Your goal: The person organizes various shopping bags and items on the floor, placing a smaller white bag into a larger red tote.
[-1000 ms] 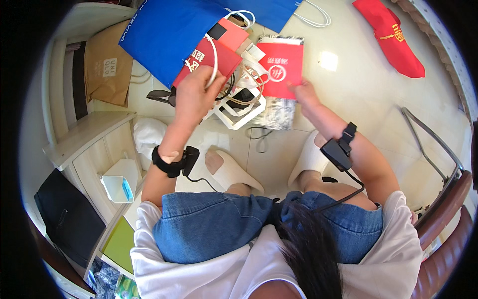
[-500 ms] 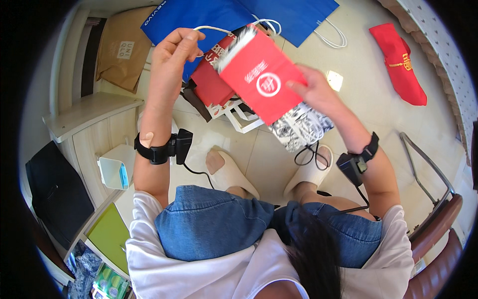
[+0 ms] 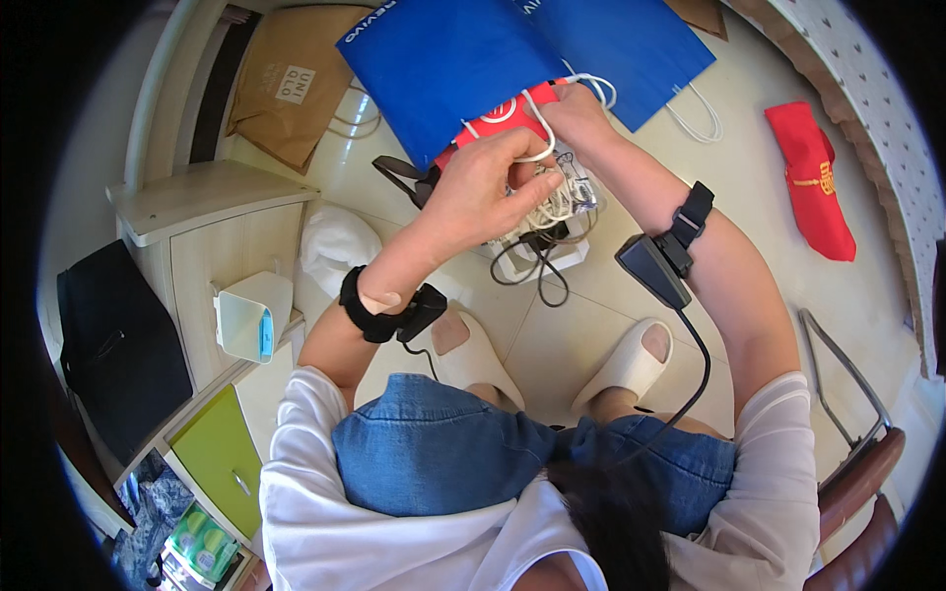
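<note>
My left hand (image 3: 498, 187) is closed around a white rope handle (image 3: 548, 143) at the mouth of a large blue paper bag (image 3: 448, 74), which lies tilted on the floor. At that mouth my right hand (image 3: 572, 110) grips a red paper bag (image 3: 493, 120), partly inside the blue one; its fingertips are hidden. Below my left hand hang bunched cord handles and black-and-white patterned bags, with a looping dark cord (image 3: 552, 281). The pale edge of a white bag (image 3: 562, 260) shows beneath them.
A second blue bag (image 3: 631, 59) lies behind, a brown paper bag (image 3: 286, 108) far left. A folded red cloth-like item (image 3: 813, 182) is on the right. At left stand a cabinet (image 3: 232, 241) and a small white bin (image 3: 241, 320); a chair (image 3: 862, 473) is lower right.
My right hand has moved the red paper bag up and away into the blue bag's mouth. My left hand has shifted right and nearer, still holding the white handle.
</note>
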